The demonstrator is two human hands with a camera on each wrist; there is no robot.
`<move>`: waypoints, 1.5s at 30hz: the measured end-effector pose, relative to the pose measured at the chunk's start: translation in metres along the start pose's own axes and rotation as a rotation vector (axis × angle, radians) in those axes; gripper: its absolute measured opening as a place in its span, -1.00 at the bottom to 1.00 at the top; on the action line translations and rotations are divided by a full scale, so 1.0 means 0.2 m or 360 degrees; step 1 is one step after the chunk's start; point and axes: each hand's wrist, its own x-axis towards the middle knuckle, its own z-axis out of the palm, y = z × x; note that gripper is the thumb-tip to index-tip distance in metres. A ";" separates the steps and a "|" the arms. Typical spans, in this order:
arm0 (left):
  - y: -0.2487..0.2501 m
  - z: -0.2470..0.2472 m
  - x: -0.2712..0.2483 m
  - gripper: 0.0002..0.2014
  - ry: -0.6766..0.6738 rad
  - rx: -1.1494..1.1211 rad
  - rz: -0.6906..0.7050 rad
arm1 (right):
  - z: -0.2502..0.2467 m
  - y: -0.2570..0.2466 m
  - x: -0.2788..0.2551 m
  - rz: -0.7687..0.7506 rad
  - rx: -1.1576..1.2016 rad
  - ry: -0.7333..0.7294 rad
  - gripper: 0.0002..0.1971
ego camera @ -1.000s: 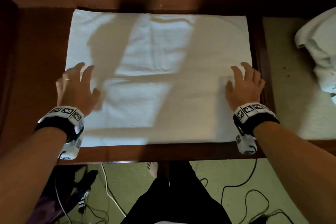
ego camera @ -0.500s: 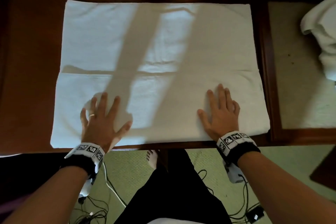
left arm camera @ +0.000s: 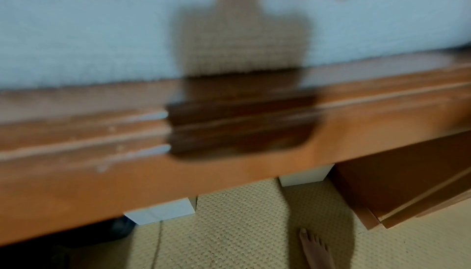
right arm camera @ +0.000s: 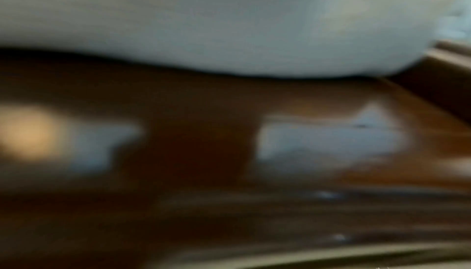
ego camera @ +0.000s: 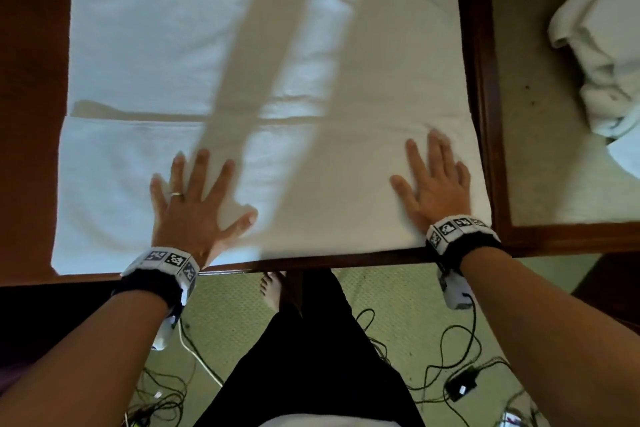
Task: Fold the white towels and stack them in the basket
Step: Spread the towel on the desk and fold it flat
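A person's left hand (ego camera: 194, 208) and right hand (ego camera: 434, 184) lie flat, fingers straight and spread, on the near half of a large white terry towel (ego camera: 166, 45) laid across a dark brown wooden table (ego camera: 27, 114). The towel's near half is folded over, its edge running 9 to 3 o'clock. A crumpled pile of white towels (ego camera: 599, 55) sits well apart at 2 o'clock. Black cables (ego camera: 457, 350) trail over green carpet (ego camera: 228, 315) at 6 o'clock. Both wrist views are blurred
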 end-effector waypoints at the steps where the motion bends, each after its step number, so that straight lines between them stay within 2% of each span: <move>1: 0.01 0.00 0.00 -0.07 -0.0002 -0.0006 -0.0005 | -0.02 0.06 0.01 0.0111 0.0029 -0.0007 -0.27; 3: 0.03 -0.02 0.01 -0.06 -0.0003 -0.0048 -0.0041 | -0.05 0.06 0.02 0.0239 0.0047 0.0031 -0.24; 5: 0.07 -0.03 0.03 -0.03 -0.0007 -0.0095 -0.0055 | -0.07 -0.06 0.03 0.0185 0.0070 0.0094 -0.24; 7: 0.15 -0.05 0.04 -0.03 0.0028 -0.0018 0.0139 | -0.08 -0.23 0.01 -0.0081 0.0114 0.0088 -0.26; 9: 0.21 -0.05 0.04 -0.09 0.0008 0.0100 0.0446 | -0.06 -0.36 -0.02 -0.0308 0.0054 -0.0016 -0.27; 11: 0.19 -0.05 0.04 -0.14 -0.0063 0.0149 0.0611 | -0.06 -0.41 -0.03 -0.0300 -0.0016 -0.0146 -0.27; 13: 0.07 -0.08 0.04 -0.19 -0.0130 0.0133 0.0518 | -0.07 -0.41 -0.02 -0.0270 -0.0034 -0.0215 -0.27; 16: -0.21 -0.16 0.00 -0.25 -0.0157 0.0081 0.0205 | -0.12 -0.38 -0.01 -0.0329 -0.0071 -0.0307 -0.25; 19: -0.46 -0.27 -0.01 -0.27 -0.0385 0.0112 -0.0142 | -0.19 -0.40 0.03 -0.0315 -0.0094 -0.0461 -0.25; 21: -0.52 -0.39 0.02 -0.22 -0.0494 0.0177 -0.0294 | -0.26 -0.42 0.05 -0.0287 -0.0076 -0.0564 -0.28; 23: -0.52 -0.51 0.10 -0.21 -0.0479 0.0160 -0.0376 | -0.36 -0.44 0.08 -0.0275 -0.0014 -0.0597 -0.37; 26: -0.48 -0.65 0.25 -0.32 -0.0438 -0.0021 -0.0413 | -0.49 -0.44 0.16 -0.0175 0.0144 -0.0584 -0.50; 28: -0.44 -0.74 0.35 -0.51 -0.0342 -0.0222 -0.0345 | -0.54 -0.43 0.26 -0.0049 0.0228 -0.0508 -0.52; 31: -0.36 -0.85 0.52 -0.68 -0.0232 -0.0355 -0.0283 | -0.61 -0.40 0.45 -0.0029 0.0141 -0.0377 -0.57; 38: -0.29 -0.93 1.00 -0.64 -0.0035 -0.0351 -0.0309 | -0.72 -0.27 1.00 -0.0054 0.0266 -0.0134 -0.65; 41: -0.30 -0.91 1.18 -0.49 0.0024 -0.0167 -0.0338 | -0.73 -0.21 1.22 -0.0047 0.0144 0.0003 -0.56; 45: -0.33 -0.89 1.35 -0.33 0.0009 0.0211 -0.0232 | -0.70 -0.17 1.39 -0.0062 -0.0015 -0.0039 -0.34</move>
